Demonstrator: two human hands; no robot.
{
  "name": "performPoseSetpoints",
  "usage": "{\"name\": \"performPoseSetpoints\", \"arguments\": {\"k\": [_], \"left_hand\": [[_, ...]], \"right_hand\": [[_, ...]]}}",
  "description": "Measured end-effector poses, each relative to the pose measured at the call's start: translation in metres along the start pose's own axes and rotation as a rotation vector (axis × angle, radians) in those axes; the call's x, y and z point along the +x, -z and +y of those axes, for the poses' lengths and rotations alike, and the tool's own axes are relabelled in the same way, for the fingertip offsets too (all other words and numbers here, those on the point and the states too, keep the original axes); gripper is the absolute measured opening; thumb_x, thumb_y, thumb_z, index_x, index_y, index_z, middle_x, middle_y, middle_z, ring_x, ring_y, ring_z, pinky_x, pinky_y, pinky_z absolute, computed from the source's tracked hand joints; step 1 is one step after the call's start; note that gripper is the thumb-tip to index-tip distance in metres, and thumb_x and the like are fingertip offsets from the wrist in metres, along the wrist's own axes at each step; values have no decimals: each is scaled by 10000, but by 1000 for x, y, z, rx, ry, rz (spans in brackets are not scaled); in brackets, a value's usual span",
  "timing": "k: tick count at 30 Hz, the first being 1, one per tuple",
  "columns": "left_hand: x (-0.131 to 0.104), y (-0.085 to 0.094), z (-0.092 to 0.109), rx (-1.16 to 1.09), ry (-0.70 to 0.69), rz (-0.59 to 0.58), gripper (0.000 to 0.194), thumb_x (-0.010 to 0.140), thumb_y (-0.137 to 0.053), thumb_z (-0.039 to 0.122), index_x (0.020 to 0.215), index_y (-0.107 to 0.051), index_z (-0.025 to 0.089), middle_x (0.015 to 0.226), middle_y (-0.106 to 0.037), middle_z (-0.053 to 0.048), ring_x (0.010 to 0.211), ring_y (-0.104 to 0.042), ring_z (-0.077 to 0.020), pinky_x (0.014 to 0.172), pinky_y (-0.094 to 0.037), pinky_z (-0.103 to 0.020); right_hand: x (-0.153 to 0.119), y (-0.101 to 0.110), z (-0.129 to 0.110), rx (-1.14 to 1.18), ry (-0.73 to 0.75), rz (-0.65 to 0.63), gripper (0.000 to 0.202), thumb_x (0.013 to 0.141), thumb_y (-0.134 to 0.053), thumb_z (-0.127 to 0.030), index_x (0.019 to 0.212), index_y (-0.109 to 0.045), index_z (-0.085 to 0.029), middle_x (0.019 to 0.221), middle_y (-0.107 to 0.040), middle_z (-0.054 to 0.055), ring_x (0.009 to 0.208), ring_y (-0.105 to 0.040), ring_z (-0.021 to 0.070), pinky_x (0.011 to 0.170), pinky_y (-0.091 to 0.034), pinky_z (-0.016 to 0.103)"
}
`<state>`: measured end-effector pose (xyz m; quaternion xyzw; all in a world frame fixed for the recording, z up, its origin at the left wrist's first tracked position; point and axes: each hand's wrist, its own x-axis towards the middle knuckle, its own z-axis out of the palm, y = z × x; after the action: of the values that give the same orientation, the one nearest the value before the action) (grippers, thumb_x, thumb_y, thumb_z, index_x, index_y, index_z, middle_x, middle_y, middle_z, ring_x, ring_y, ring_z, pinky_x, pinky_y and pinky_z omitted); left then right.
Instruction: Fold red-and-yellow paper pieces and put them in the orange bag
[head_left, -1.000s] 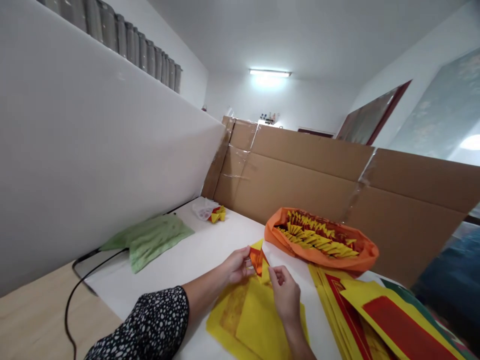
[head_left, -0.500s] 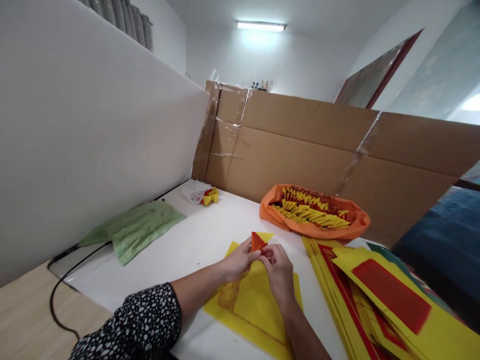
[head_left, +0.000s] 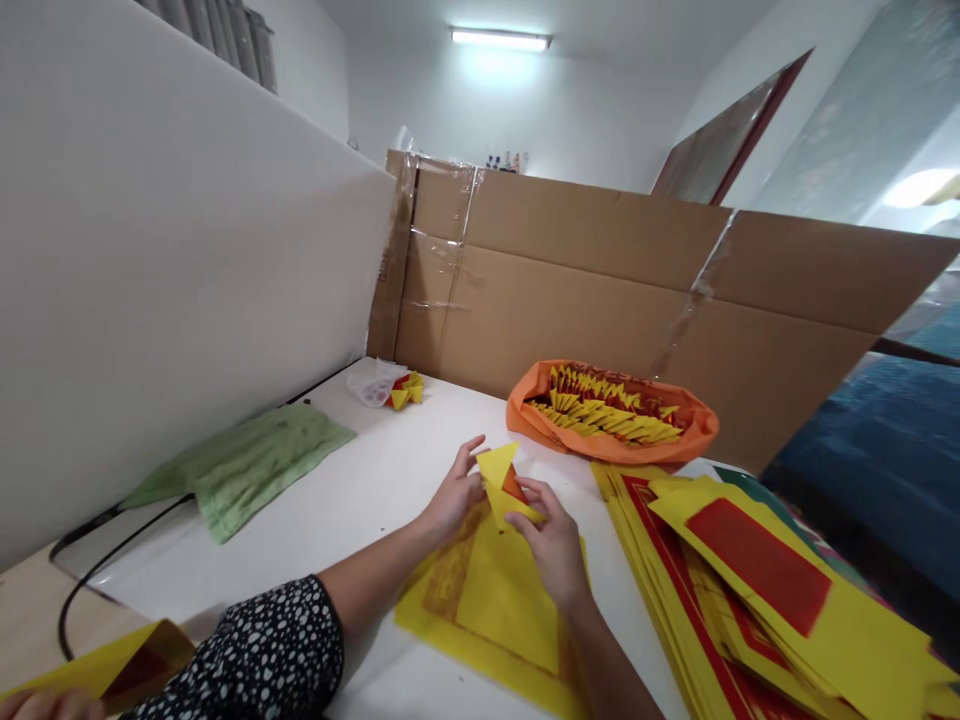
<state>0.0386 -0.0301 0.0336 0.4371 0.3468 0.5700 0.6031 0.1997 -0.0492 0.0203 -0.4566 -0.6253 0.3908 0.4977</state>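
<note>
A small folded yellow-and-red paper is held up over the front of the table, partly unfolded into pointed flaps. My right hand pinches its lower right side between thumb and fingers. At its left edge is my left hand, one finger raised and the others partly hidden behind the paper, seeming to hold it. Below both hands lie flat yellow paper sheets with darker printed borders.
An orange bag full of folded paper pieces stands behind. Yellow-red papers are piled right. A green cloth, a plastic bag and a cable lie left. Another person's hand is by yellow paper, lower left.
The folded paper has turned and spread, showing more yellow. My left fingers have loosened and shifted to its left edge. Another person's hand and yellow paper have appeared at lower left.
</note>
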Motion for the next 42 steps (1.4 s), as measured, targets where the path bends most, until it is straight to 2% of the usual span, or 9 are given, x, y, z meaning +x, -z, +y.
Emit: {"name": "performPoseSetpoints", "arguments": {"k": [2, 6, 13, 23, 29, 32, 35, 38, 42], "left_hand": [[3, 3, -1, -189, 135, -48, 473, 870, -592, 249, 1326, -476, 197, 1160, -647, -149, 984, -666, -251, 870, -526, -405], [6, 7, -3, -338, 171, -96, 277, 921, -591, 340, 1069, -617, 107, 1044, -691, -179, 917, -688, -246, 797, -552, -345], [5, 7, -7, -380, 269, -22, 236, 960, -536, 301, 950, -648, 93, 945, -712, -154, 833, -712, -192, 787, -574, -297], [3, 4, -6, -394, 277, 12, 242, 978, -495, 299, 934, -623, 98, 916, -712, -140, 813, -705, -182, 774, -567, -287], [-5, 1, -2, -221, 186, -132, 339, 791, -748, 367, 1010, -563, 186, 954, -682, -61, 772, -667, -165, 662, -541, -259], [-5, 2, -2, -64, 131, -109, 457, 727, -790, 298, 1090, -529, 204, 863, -662, -19, 707, -645, -140, 646, -524, -242], [1, 6, -2, 34, 66, 0, 639, 715, -784, 294, 1245, -434, 225, 799, -638, 8, 641, -629, -132, 624, -519, -251], [9, 15, -2, 50, 73, 58, 769, 725, -775, 319, 1339, -319, 245, 806, -615, 16, 644, -646, -152, 665, -535, -308], [18, 28, -9, 305, -2, 28, 492, 808, -672, 323, 1244, -468, 221, 939, -624, -46, 787, -662, -194, 735, -509, -325]], "right_hand": [[0, 0, 2, -79, 64, -33, 304, 771, -651, -284, 1071, -635, -233, 1077, -678, 55, 1010, -620, 243, 877, -483, 362], [-1, -2, 3, -266, 149, -44, 170, 809, -643, -371, 746, -603, -219, 795, -629, 8, 786, -590, 198, 729, -452, 299], [-2, -6, 8, -316, 91, 234, 316, 887, -526, -431, 654, -450, -232, 651, -523, -27, 640, -509, 151, 615, -396, 252], [-3, -7, 1, -351, 227, 293, 280, 909, -516, -360, 668, -446, -233, 785, -559, 2, 769, -549, 171, 724, -414, 282], [1, -3, 8, -352, 195, 74, 265, 871, -571, -441, 709, -583, -232, 807, -551, 13, 733, -564, 182, 679, -453, 299], [2, 0, 7, -337, 142, 93, 191, 823, -619, -405, 902, -601, -233, 866, -604, 20, 802, -608, 207, 699, -480, 309], [5, 2, -2, -270, 56, 23, 357, 845, -581, -392, 1159, -517, -237, 866, -624, -1, 707, -651, 188, 623, -502, 293], [24, 9, -12, -305, 15, -99, 317, 894, -487, -382, 1169, -516, -227, 753, -607, -35, 521, -636, 155, 479, -474, 253], [89, 30, -20, -597, 48, 41, 284, 939, -390, -266, 1165, -543, -187, 819, -644, 18, 553, -645, 150, 510, -480, 253]]}}
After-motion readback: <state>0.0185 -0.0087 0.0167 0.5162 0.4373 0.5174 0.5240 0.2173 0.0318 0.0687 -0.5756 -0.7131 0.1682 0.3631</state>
